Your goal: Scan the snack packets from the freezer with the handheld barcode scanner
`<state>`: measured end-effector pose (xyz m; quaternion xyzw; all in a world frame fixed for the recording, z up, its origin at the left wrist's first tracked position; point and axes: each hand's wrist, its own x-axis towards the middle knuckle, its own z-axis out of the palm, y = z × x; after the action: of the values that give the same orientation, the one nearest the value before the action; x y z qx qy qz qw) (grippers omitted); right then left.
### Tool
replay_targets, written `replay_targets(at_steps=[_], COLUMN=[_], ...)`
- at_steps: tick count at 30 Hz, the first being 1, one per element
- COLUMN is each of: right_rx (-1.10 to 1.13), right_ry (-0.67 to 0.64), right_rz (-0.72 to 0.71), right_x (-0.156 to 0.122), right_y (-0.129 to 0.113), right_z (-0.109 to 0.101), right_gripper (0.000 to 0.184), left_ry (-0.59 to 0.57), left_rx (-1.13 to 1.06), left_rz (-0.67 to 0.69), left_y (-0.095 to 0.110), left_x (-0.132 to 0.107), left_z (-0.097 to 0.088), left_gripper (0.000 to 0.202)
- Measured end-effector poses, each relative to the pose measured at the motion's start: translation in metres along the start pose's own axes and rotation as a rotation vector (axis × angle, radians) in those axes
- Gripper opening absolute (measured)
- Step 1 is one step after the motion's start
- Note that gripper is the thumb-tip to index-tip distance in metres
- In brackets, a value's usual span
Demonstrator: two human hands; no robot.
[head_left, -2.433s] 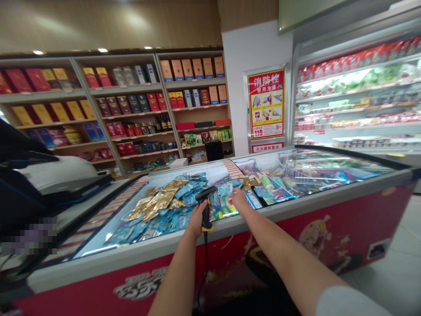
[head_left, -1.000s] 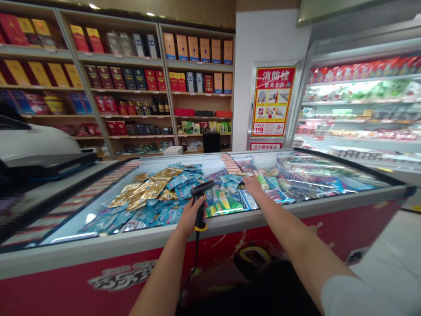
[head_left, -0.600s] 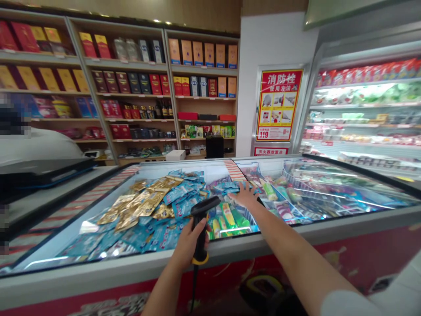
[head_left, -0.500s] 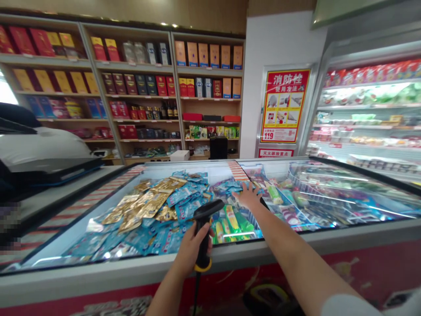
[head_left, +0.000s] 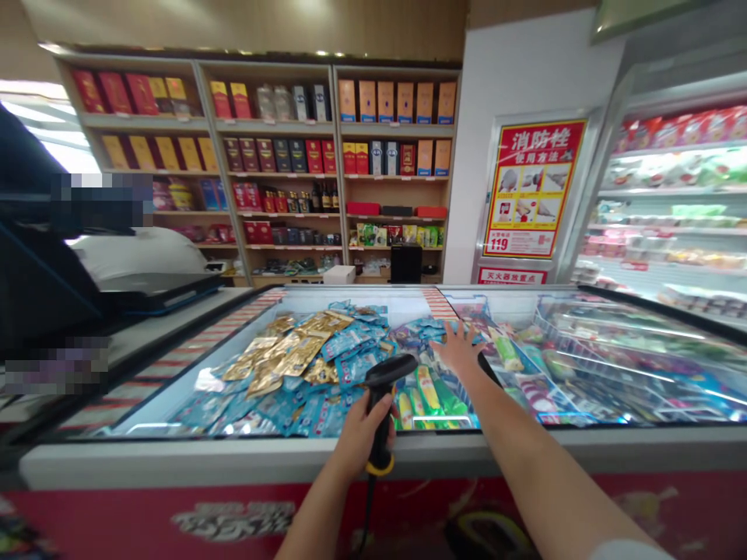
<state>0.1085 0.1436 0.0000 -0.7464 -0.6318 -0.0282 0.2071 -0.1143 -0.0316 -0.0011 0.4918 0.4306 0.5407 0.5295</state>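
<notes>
My left hand [head_left: 365, 435] is wrapped round the handle of a black barcode scanner [head_left: 390, 372] with a yellow ring at its base, held over the near rim of a chest freezer [head_left: 245, 460]. A cable hangs from the scanner. My right hand [head_left: 460, 348], fingers spread, reaches over the freezer's middle, close to blue packets; whether it touches anything I cannot tell. Gold ice cream packets [head_left: 303, 346] and blue ice cream packets [head_left: 355, 340] lie heaped left of the scanner. Green and yellow wrapped ice creams [head_left: 429, 391] lie between my hands.
Glass lids with dark edges [head_left: 659, 315] run along the freezer's right side. A counter with a dark flat device [head_left: 169, 292] and a person in white [head_left: 145, 253] are at the left. Shelves of boxes [head_left: 280, 155] and a lit chiller [head_left: 689, 210] stand behind.
The view has turned left, so the scene sits further right and more of the counter shows. My hands hold nearly the same pose over the freezer.
</notes>
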Motion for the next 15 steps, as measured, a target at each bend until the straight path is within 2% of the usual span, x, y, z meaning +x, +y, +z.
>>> replay_targets(at_steps=[5,8,12,15], right_rx=[-0.012,0.033,0.201,0.341], right_ry=[-0.011,-0.028,-0.081,-0.140], right_rz=[-0.111,-0.195,-0.339,-0.548], right_x=[-0.019,-0.032,-0.055,-0.080], right_y=[-0.001,-0.007,-0.029,-0.055], right_z=[-0.004,-0.008,-0.021,-0.034], right_gripper=[0.069,0.063,0.062,0.070], left_ry=[0.034,0.109,0.364,0.502], left_rx=[-0.084,-0.126,-0.100,-0.021], left_rz=[0.042,0.092,0.262,0.305], left_y=[-0.001,0.007,0.025,0.037], left_x=[-0.008,-0.015,-0.021,-0.021], left_z=[-0.003,-0.015,-0.047,-0.080], left_gripper=[0.039,0.037,0.038,0.040])
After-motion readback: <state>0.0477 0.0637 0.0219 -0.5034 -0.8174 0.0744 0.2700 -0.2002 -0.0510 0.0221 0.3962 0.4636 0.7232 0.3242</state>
